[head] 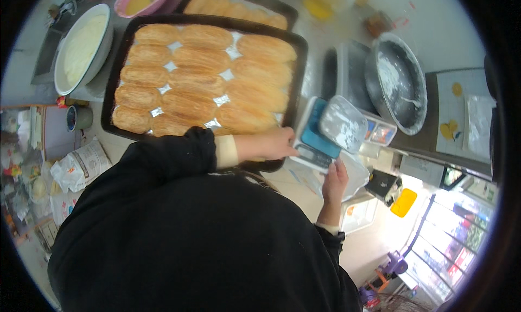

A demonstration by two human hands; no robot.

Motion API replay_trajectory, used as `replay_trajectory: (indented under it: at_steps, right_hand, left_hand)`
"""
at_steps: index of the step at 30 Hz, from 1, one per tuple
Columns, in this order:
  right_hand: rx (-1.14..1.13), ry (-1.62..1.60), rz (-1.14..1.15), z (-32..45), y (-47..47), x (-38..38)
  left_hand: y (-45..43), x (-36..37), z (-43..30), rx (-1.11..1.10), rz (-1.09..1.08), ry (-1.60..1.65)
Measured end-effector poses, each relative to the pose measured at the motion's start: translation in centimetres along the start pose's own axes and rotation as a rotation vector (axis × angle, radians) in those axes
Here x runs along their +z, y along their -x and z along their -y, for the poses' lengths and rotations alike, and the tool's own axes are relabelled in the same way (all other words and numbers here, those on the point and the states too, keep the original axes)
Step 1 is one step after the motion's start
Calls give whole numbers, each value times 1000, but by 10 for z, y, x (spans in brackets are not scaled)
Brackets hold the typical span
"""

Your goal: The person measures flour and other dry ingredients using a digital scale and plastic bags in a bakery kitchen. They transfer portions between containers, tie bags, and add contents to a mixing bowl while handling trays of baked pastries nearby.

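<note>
In front of me is a white kitchen scale [313, 157] with a blue platform [315, 129], tilted in the view. On the platform rests a clear plastic tub [344, 122] smeared with white powder. My left hand [279, 143] is at the scale's left front corner, its fingertips on the edge beside the dark display. My right hand [336, 174] grips the right front corner, thumb on top; its other fingers are mostly hidden. Left of the scale, a dark baking tray [302, 68] carries rows of long golden pastries [195, 82] on foil. My left forearm crosses its near edge.
Behind it, a second tray [285, 6] holds more pastries. A white-rimmed basin of pale dough or batter [81, 51] and a pink bowl of yellow liquid [142, 0] stand left. To the right are a metal bowl with white powder [397, 80] and a dark bin [356, 74].
</note>
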State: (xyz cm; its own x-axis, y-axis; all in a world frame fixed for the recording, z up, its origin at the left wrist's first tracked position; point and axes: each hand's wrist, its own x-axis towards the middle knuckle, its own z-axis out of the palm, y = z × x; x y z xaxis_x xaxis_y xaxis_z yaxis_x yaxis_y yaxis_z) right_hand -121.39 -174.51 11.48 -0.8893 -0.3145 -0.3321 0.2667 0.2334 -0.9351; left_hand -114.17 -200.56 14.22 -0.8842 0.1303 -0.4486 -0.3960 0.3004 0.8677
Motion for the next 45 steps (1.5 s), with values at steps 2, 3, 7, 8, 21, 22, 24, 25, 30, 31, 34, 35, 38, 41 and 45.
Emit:
replay_trajectory:
  at_steps: [2, 3, 7, 8, 21, 22, 24, 25, 30, 31, 34, 35, 38, 41, 45]
  right_hand:
    - [-62, 190, -77, -10, -10, -10]
    - [-70, 271, -125, -12, -15, -15]
    - [-98, 340, -105, -17, -27, -27]
    - [-69, 346, -90, -17, -28, -27]
    - [-129, 257, -1, -51, -46, 7]
    - [-142, 294, -20, -55, -50, 11]
    - [-123, 249, -71, -63, -57, 16]
    - [-153, 205, -66, -66, -59, 18]
    - [-285, 470, -289, -65, -50, 24]
    - [-308, 490, -322, -60, -46, 25]
    - [-602, 680, -336, -36, -47, 35]
    - [-727, 761, -325, -27, -51, 38]
    - [-857, 918, -126, -5, -74, 47]
    - [-965, 978, -61, 2, -92, 47]
    - [-934, 972, -28, -3, -95, 41]
  left_hand:
    - [10, 4, 0, 291, -242, -483]
    - [13, 7, -2, 422, -363, -748]
    - [17, 34, -11, 1005, -47, -1048]
    - [19, 42, -12, 991, 41, -1154]
    - [32, 46, -22, 812, 278, -1297]
    - [34, 43, -23, 925, 219, -1246]
    - [39, 31, -23, 1176, 49, -1055]
    - [47, 24, -23, 1123, -38, -1016]
    - [94, -21, -14, 870, -491, -888]
    - [103, -28, -10, 791, -517, -875]
    - [119, -33, 3, 643, -583, -831]
    - [121, -34, 7, 621, -607, -821]
    - [125, -35, 16, 582, -598, -810]
    - [128, -38, 20, 564, -617, -818]
    - [128, -42, 23, 527, -633, -822]
